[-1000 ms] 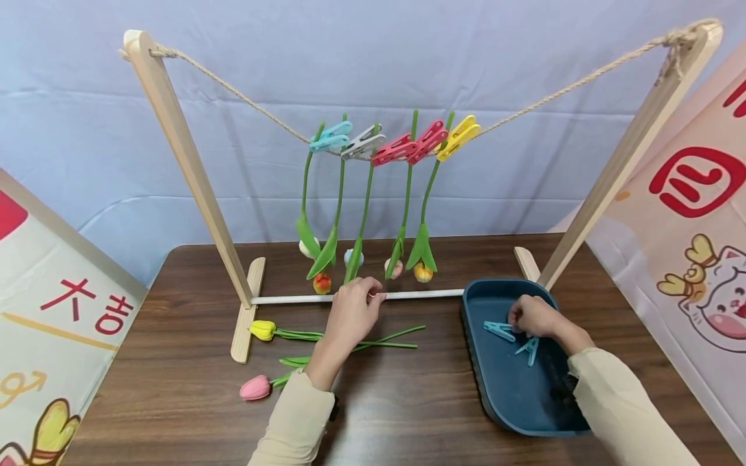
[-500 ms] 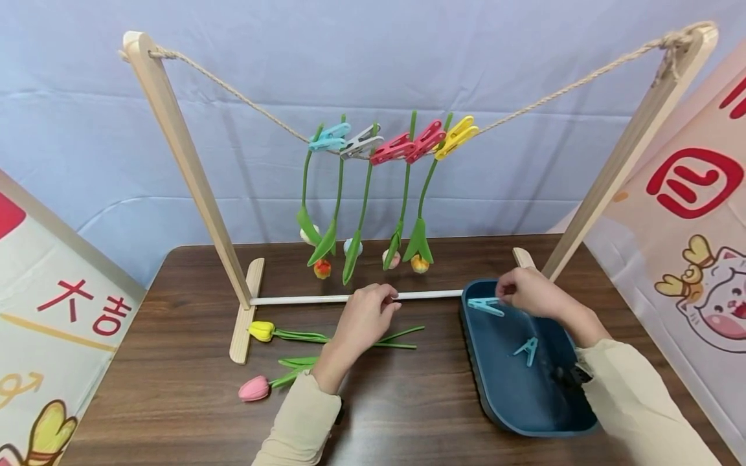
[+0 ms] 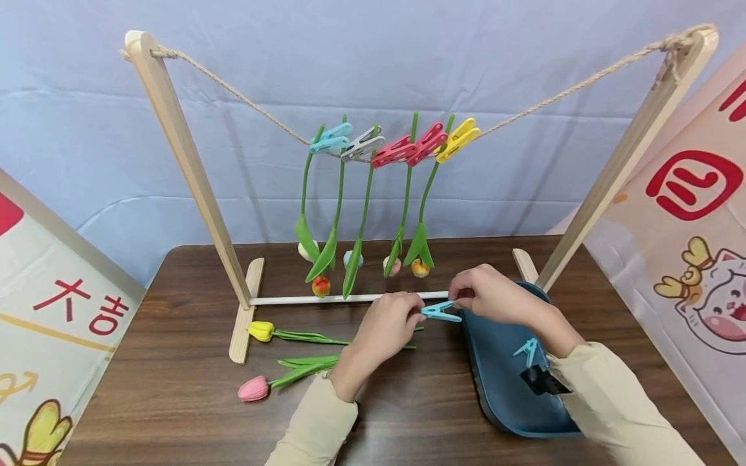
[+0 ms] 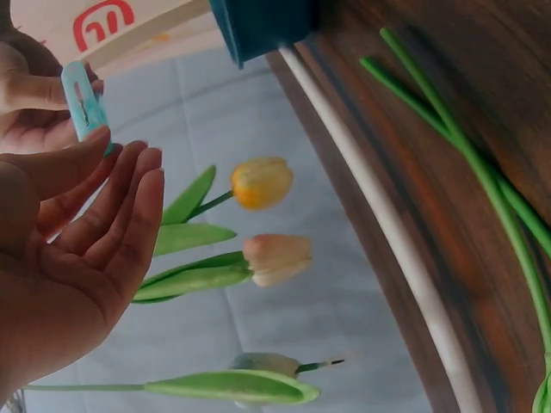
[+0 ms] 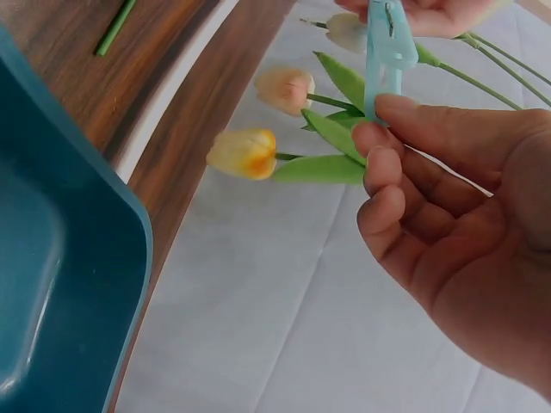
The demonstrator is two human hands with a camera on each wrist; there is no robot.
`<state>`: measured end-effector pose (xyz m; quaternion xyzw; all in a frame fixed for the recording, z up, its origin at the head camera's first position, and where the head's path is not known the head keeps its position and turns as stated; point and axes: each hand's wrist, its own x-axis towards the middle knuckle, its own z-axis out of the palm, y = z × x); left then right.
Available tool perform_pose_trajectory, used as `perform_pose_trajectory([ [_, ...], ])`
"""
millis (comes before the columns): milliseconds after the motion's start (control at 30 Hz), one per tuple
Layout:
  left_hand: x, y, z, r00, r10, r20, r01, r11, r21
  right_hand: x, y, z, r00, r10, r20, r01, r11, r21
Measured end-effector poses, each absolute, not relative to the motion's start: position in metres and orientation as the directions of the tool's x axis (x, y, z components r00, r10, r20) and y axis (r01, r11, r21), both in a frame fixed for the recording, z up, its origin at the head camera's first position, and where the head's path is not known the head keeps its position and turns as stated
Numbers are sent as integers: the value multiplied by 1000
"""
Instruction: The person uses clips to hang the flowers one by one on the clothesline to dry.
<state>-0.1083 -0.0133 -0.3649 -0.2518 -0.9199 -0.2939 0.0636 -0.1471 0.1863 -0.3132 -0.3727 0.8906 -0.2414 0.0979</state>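
Observation:
Between my two hands, in the head view, is a light blue clothespin (image 3: 441, 312) just left of the tray. My left hand (image 3: 381, 327) pinches its left end with thumb and fingertips, and my right hand (image 3: 498, 294) pinches the right end. The left wrist view has the clothespin (image 4: 83, 99) meeting the left thumb tip. Seen from the right wrist, the clothespin (image 5: 387, 52) runs down to the right thumb and index finger. A second light blue clothespin (image 3: 527, 351) lies in the dark blue tray (image 3: 486, 382).
Several tulips hang heads down from a rope (image 3: 250, 103), held by clothespins such as the yellow clothespin (image 3: 458, 139). Wooden posts (image 3: 186, 165) carry the rope, joined by a white rod (image 3: 309, 299). A yellow tulip (image 3: 260, 331) and a pink tulip (image 3: 254, 388) lie on the table.
My right hand has lifted the clothespin out of the tray and brought it left. My left hand has moved right and slightly nearer, and now pinches the clothespin too.

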Motion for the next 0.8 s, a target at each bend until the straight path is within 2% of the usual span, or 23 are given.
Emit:
perform_pose_trajectory([
  [267, -109, -26, -357, -862, 381, 334, 506, 681, 530, -147, 183, -316, -722, -690, 54, -587, 570, -575],
  [400, -110, -33, -354, -863, 357, 357, 503, 672, 543, -145, 184, -317, -726, -684, 73, -594, 569, -569],
  [800, -110, -39, -353, -887, 333, 319, 461, 620, 635, -142, 182, -324, -711, -673, 202, -643, 508, -572],
])
